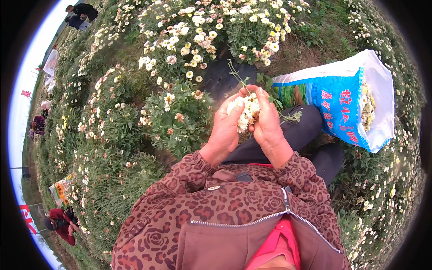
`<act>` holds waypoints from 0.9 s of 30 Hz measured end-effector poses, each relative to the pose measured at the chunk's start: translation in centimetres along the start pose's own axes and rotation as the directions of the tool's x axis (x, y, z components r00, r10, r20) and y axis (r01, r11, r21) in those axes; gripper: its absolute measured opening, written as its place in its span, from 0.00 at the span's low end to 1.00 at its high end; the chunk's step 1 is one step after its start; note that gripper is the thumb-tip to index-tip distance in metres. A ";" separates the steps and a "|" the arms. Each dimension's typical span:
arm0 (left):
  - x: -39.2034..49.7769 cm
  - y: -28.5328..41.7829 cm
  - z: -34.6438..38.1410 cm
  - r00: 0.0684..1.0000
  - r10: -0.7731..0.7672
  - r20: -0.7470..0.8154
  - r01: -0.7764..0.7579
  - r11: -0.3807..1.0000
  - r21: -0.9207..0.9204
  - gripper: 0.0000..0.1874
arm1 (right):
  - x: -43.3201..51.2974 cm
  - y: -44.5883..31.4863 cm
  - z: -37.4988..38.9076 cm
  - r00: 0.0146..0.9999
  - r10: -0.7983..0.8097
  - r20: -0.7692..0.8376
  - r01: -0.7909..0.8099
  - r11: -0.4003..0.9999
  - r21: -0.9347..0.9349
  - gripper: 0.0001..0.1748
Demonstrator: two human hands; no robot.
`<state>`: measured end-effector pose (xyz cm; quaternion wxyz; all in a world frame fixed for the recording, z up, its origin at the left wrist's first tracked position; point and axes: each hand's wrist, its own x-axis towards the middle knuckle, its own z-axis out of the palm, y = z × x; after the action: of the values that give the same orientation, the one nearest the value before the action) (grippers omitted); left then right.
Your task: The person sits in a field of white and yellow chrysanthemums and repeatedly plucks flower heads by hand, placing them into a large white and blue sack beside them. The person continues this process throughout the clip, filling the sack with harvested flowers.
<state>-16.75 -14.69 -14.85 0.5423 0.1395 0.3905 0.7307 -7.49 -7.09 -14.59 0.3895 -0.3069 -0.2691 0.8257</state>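
My left hand (226,126) and my right hand (268,123) are cupped together around a bunch of picked white chrysanthemum heads (248,110), some of them browned. A thin green stem with leaves (240,78) sticks up beyond my fingertips, and more leafy stem hangs by my right hand over my knee. To the right, an open blue and white woven sack (341,101) leans by my knee, its mouth facing right, with picked flower heads (368,106) inside. The undersides of both palms are hidden.
Flowering chrysanthemum bushes (182,114) stand ahead and to the left, with black ground sheeting (224,76) between them. A person in dark red (62,224) is at the lower left near a printed sack (61,190). Other people are at the far left.
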 end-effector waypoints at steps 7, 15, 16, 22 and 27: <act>1.0 -2.8 0.2 0.968 0.252 0.004 -0.234 0.892 0.387 0.25 | 0.1 2.0 0.1 0.988 -0.142 0.062 0.152 0.963 -0.224 0.32; 1.6 -2.5 -0.6 0.937 0.262 0.233 -0.348 0.772 0.532 0.19 | 1.0 0.7 -0.2 0.997 -0.033 0.076 0.037 0.997 -0.062 0.32; 1.5 -2.4 -0.6 0.958 0.191 0.213 -0.270 0.852 0.448 0.19 | 0.9 0.7 -0.4 0.996 -0.009 0.084 0.016 0.997 -0.077 0.32; 1.5 -1.6 -0.9 0.974 -0.117 0.195 0.110 0.993 0.050 0.19 | 0.8 0.9 -1.7 0.997 0.041 0.072 -0.029 0.986 -0.163 0.32; 0.7 -1.7 -0.5 0.977 -0.124 0.171 0.119 0.992 0.042 0.19 | 1.2 1.0 -2.6 0.990 0.109 0.093 -0.103 0.992 -0.066 0.32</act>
<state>-16.19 -14.08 -16.59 0.6158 0.1868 0.3609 0.6750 -6.75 -6.15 -17.37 0.3218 -0.2923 -0.2962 0.8505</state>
